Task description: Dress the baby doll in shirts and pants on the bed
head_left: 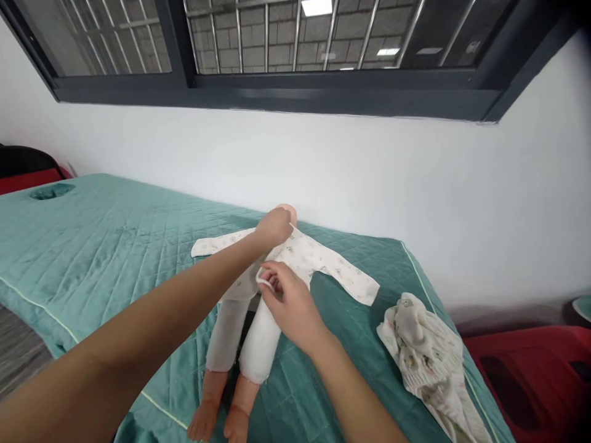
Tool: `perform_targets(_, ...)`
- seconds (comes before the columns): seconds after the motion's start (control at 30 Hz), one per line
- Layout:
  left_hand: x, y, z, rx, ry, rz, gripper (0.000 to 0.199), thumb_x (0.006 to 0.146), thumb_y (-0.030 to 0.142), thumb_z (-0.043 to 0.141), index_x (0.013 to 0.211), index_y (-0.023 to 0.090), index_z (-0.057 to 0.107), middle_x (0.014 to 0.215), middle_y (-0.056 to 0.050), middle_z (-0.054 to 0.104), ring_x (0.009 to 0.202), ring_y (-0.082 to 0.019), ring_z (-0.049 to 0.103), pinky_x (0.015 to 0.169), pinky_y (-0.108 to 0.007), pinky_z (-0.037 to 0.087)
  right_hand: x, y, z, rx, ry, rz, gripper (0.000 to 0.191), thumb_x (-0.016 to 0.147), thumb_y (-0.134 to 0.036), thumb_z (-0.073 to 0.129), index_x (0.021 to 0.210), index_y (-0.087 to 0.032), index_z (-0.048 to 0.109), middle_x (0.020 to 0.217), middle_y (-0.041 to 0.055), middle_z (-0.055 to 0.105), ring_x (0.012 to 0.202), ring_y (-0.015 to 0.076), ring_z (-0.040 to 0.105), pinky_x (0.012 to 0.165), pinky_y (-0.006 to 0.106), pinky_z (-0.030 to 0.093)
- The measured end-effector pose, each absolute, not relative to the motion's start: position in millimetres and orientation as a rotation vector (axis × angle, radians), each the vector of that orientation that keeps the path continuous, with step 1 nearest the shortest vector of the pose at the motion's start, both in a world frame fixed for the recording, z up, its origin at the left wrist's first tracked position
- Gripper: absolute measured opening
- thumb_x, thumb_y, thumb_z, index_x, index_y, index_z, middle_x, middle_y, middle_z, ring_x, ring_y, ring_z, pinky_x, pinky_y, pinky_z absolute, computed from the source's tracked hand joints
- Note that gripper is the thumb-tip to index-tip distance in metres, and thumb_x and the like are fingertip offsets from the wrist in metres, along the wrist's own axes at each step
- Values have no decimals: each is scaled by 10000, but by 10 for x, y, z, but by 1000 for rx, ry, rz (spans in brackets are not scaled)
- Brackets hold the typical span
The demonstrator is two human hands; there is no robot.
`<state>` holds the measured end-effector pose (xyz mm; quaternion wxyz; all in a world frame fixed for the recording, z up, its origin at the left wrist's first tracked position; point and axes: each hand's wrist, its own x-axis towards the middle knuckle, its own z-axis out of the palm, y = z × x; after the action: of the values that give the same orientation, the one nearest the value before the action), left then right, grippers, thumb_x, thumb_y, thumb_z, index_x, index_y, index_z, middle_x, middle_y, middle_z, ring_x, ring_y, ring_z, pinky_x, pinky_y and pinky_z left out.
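A doll (261,344) lies on its back on the green quilted cover, its bare feet toward me and its head mostly hidden behind my left hand. It wears a white printed top (344,274) with both sleeves spread out, and white cloth covers its legs. My left hand (276,227) is closed on the top near the neck. Lower down, at the middle of the doll's body, my right hand (286,295) pinches a white edge or strip of the top between thumb and fingers.
Crumpled patterned clothing (427,357) lies on the right of the green-covered bed (124,246). A red chair or container (535,369) stands at the right, and a red and black object (28,169) at the far left. Behind are a white wall and a barred window.
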<state>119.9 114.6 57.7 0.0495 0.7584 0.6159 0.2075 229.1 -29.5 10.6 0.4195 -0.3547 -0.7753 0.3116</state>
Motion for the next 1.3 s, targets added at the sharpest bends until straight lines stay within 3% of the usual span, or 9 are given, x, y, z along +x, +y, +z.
perform_targets(0.13,1040,1148,529,2296,1946,705,271,792,49,481,942,140,688,1087,-161,652,1068,-298,574,848,-374,476,2256,-359,82,-780,-2088,738,207,934,-176,505,1102,-240,608,980,25,658,902,168,598,837,315,477)
perform_targets(0.27,825,898,348,2239,1840,1065,334,815,48,473,1071,177,646,1142,-112,641,1120,-265,549,967,-393,451,2364,-265,19,-784,-1921,606,170,958,-195,480,1010,-233,637,982,45,663,956,177,620,870,329,496)
perform_targets(0.43,411,173,-138,1915,1734,1475,205,887,230,514,1049,219,639,1132,-66,654,1092,-229,586,997,-399,449,2531,-53,-136,-947,-1785,441,256,933,-224,528,1173,-240,616,1309,81,596,1267,218,516,1110,422,388)
perform_targets(0.53,208,-276,-417,1647,1748,1411,238,921,319,496,1097,224,624,1129,-59,668,1035,-220,626,939,-394,484,2575,16,-230,-1063,-1810,488,395,943,-305,536,1334,-253,550,1497,65,463,1402,224,396,1191,444,299)
perform_targets(0.67,94,-628,-575,1626,1691,1258,243,913,292,511,1120,233,623,1107,-52,683,1009,-213,637,918,-389,490,2595,29,-298,-1107,-1873,589,484,963,-399,508,1431,-282,480,1577,35,359,1463,226,309,1223,453,248)
perform_targets(0.9,54,-705,-568,1747,1526,1170,452,825,209,611,1267,264,531,1231,-53,623,1156,-214,573,1014,-385,437,2566,-7,-334,-1181,-1789,557,509,953,-449,519,1431,-277,488,1559,52,394,1443,246,351,1212,466,261)
perform_targets(1.17,32,-701,-628,1714,1595,1198,64,860,239,524,892,215,575,878,-21,617,872,-200,578,818,-345,448,2587,-305,-394,-1249,-1698,650,521,944,-439,550,1437,-290,473,1576,33,366,1456,215,325,1228,429,218)
perform_targets(1.3,4,-710,-605,1567,1571,1327,73,815,207,541,746,218,519,722,19,534,697,-159,493,662,-282,397,2619,-485,-440,-1260,-1559,764,526,929,-433,576,1429,-298,482,1567,30,381,1446,229,340,1219,459,232)
